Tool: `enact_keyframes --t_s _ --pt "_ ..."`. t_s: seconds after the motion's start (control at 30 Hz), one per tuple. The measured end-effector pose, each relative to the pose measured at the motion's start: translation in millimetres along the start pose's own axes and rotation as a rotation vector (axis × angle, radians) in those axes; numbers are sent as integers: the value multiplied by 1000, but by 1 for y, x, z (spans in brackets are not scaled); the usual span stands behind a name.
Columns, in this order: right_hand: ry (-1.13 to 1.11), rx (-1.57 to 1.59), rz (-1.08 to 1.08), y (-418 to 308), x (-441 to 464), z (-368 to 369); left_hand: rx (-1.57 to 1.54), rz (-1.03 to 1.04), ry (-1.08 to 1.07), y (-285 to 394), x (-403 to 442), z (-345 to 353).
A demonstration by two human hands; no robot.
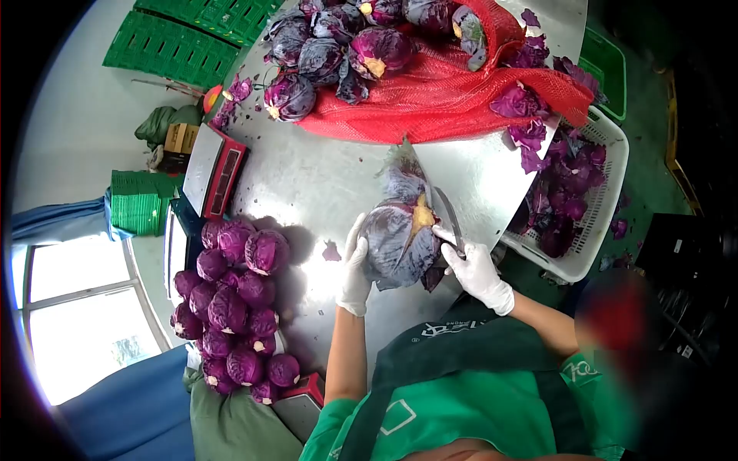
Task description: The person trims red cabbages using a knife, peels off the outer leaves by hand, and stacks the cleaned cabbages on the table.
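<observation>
A red cabbage (396, 240) with greyish outer leaves and a pale cut stem is held above the metal table (307, 165). My left hand (354, 270), in a white glove, wraps round its left side. In my gloved right hand (475, 270) is a knife (448, 209), its dark, slightly curved blade pointing up beside the stem. The right thumb and fingertips are close to or touching the cabbage; the handle is mostly hidden in the glove. A loose outer leaf (405, 173) spreads out beyond the cabbage.
Trimmed cabbages (228, 307) are piled at left, near a red-framed scale (215, 173). Untrimmed cabbages (319, 58) spill from a red mesh sack (430, 104) at the far side. A white basket (611, 165) at right holds purple leaves; a green crate (603, 73) stands behind it.
</observation>
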State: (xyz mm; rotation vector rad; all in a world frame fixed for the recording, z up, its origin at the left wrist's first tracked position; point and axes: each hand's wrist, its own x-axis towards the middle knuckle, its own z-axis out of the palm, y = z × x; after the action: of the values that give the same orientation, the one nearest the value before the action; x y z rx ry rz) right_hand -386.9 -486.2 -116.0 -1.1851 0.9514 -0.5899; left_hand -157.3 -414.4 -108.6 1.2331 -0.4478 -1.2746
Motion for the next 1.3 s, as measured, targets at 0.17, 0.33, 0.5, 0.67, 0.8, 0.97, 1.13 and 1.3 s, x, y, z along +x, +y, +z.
enact_keyframes --t_s 0.17,0.33,0.5,0.67,0.8,0.97,1.13,1.3 --pt "235 -404 -362 30 12 -6 -31 -40 -68 13 -20 3" --pt "72 -434 -410 58 1 -26 372 87 -304 -7 -17 -6" --pt "167 -478 -418 28 -12 -24 947 395 -425 5 1 34" --pt "466 -206 -247 21 4 -30 1493 751 -258 9 32 94" --pt "629 -408 3 56 54 -59 1430 752 -263 5 45 92" --pt "643 -391 59 47 111 -147 1260 542 -294 14 26 63" --pt "626 -688 -351 -41 67 -154 1279 456 -246 17 17 65" --pt "184 -627 -332 -12 -13 -80 1240 332 -217 16 27 72"
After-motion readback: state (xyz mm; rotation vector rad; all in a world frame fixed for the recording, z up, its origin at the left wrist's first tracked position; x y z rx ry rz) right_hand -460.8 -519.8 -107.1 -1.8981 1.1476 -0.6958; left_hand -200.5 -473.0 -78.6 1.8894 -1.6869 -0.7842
